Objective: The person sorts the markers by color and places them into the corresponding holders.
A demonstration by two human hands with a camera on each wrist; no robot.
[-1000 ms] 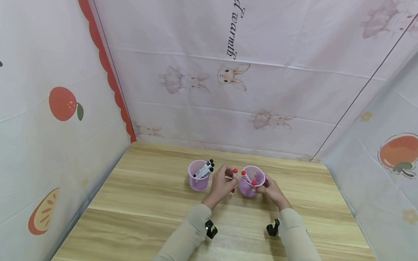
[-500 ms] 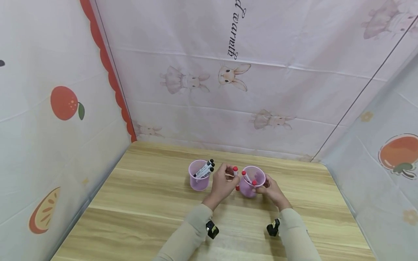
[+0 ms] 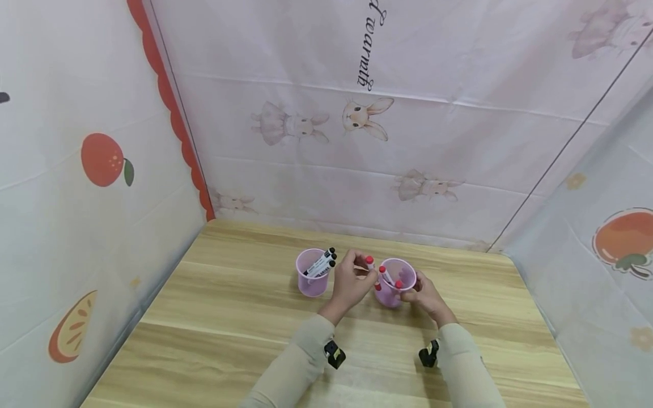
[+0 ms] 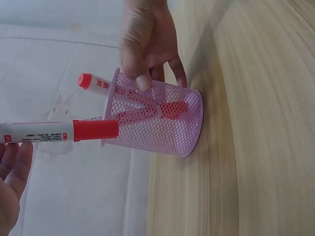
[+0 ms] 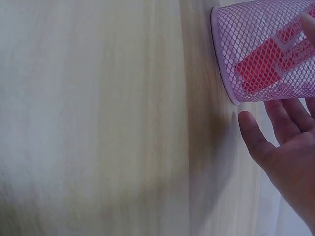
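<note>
My left hand [image 3: 352, 283] pinches a white marker with red ends [image 4: 44, 132]. In the head view the marker tilts and its lower end overlaps the near left side of a pink mesh pen cup [image 3: 389, 297]. My right hand [image 3: 428, 297] holds this cup from the right, thumb on its near side and fingers behind. Two red-capped markers [image 4: 135, 114] lean inside the cup, their caps at the rim. In the right wrist view, the red lower ends [image 5: 261, 64] of those markers show through the mesh near the base.
A second pink pen cup [image 3: 312, 286] stands to the left of my left hand, with several black-capped white markers [image 3: 321, 264] leaning in it. The wooden table [image 3: 204, 317] meets printed cloth walls at the back and sides.
My left hand has moved right and slightly away from me, carrying the red marker to the cup's left side. The marker has gone from near upright to tilted. My right hand keeps its hold.
</note>
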